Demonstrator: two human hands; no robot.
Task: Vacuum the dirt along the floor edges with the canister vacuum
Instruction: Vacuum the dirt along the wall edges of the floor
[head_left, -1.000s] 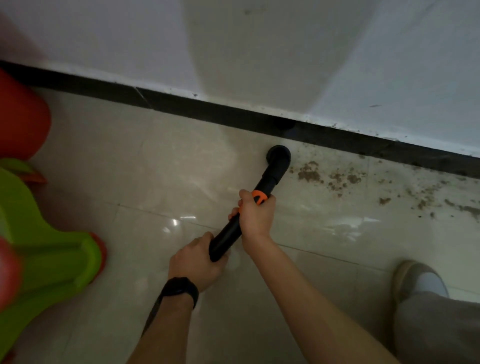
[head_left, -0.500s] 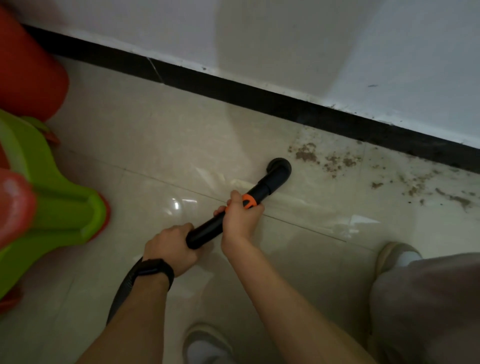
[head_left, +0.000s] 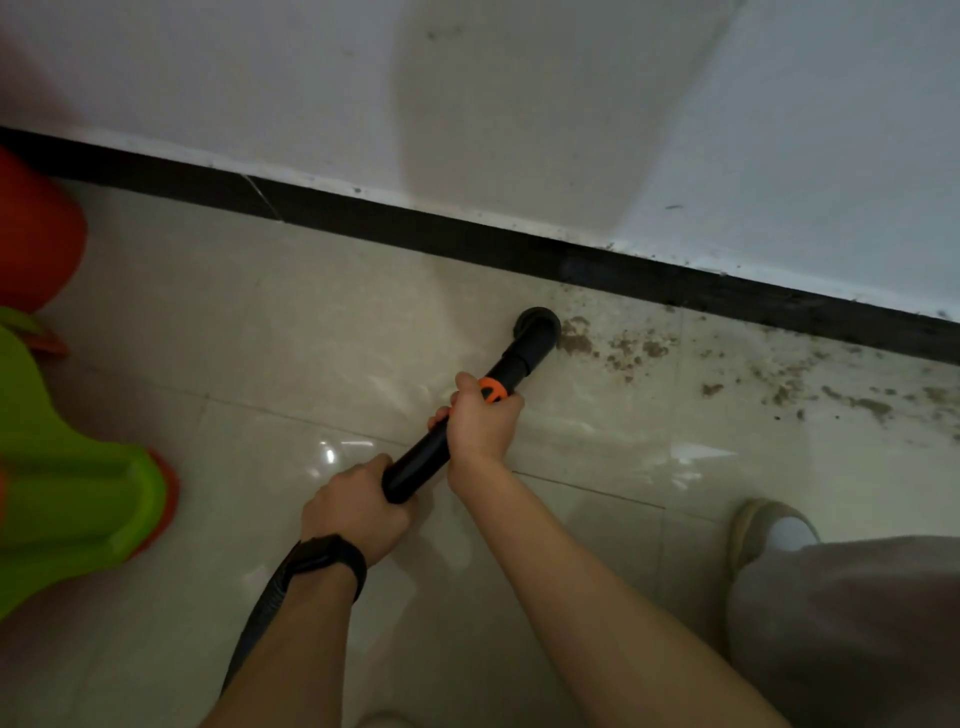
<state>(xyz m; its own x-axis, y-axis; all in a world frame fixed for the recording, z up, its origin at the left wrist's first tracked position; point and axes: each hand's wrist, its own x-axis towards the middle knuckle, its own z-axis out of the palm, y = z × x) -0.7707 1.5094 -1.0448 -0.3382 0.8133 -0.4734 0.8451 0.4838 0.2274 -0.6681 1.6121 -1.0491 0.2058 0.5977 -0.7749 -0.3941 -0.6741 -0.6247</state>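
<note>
Currently black plastic vacuum wand (head_left: 415, 465), round nozzle (head_left: 537, 327) just short of black skirting strip (head_left: 363, 208); right hand (head_left: 480, 423) wrapped round wand nearer strip; left hand (head_left: 353, 506) clenched on rear end. Wand axis slants toward strip; brown dirt patch (head_left: 576, 340) just beside nozzle, trailing along strip

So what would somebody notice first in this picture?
Probably the black vacuum tube in the middle, held by the left hand and right hand, its nozzle down by the black baseboard. Brown dirt is scattered just right of the nozzle, along the wall. A bright green plastic thing sits far left.
</note>
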